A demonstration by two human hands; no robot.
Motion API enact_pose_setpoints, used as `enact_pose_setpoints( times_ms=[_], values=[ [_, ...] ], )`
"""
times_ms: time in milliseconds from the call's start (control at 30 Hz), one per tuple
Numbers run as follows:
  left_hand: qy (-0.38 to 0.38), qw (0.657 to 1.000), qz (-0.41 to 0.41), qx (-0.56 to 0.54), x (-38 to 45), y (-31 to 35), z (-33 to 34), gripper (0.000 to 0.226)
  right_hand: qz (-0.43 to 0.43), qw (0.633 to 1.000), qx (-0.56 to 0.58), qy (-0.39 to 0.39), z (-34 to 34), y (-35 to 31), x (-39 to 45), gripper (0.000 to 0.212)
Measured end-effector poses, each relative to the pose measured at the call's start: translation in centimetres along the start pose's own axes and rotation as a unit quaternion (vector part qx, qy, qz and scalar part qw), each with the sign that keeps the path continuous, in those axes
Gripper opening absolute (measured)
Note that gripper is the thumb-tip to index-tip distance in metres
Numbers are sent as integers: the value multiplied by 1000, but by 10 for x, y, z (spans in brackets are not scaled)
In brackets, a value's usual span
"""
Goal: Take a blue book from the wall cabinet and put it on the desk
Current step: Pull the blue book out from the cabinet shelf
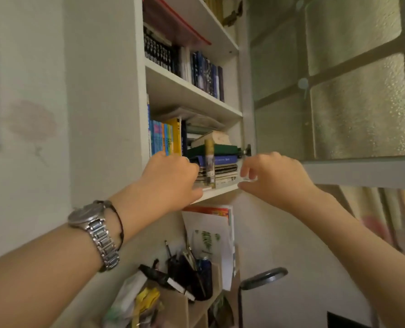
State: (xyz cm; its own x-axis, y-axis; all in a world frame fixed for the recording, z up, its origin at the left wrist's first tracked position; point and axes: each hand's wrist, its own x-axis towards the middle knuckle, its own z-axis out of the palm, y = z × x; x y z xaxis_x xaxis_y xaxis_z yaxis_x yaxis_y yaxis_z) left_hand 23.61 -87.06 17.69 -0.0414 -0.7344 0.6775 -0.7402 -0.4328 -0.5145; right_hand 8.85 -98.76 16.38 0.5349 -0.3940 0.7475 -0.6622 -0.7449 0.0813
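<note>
Ok so the blue book sits mid-stack on the bottom shelf, between my two sets of fingers, green book on top and spiral notebooks under it. Left hand fingers are buried in the stack's left end, can't tell what they're gripping. Right hand fingers are open, just beside the right end. Yank it and I bet the top books and that upright tube in front tumble onto the counter clutter.
</note>
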Motion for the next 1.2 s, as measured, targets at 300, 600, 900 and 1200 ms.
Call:
enact_pose_setpoints(
  times_ms=[300,600,900,1200],
  values=[
    [-26,999,-29,21,1,-13,13,38,-42,994,96,2,38,-25,38,19],
    [-43,992,-99,64,35,-3,50,43,-133,976,170,38,76,-12,93,19],
    [-81,976,-162,121,63,11,86,48,-177,959,219,30,112,10,142,18],
    [-133,956,-182,190,67,-5,107,44,-200,949,238,44,119,11,164,15]
  ],
)
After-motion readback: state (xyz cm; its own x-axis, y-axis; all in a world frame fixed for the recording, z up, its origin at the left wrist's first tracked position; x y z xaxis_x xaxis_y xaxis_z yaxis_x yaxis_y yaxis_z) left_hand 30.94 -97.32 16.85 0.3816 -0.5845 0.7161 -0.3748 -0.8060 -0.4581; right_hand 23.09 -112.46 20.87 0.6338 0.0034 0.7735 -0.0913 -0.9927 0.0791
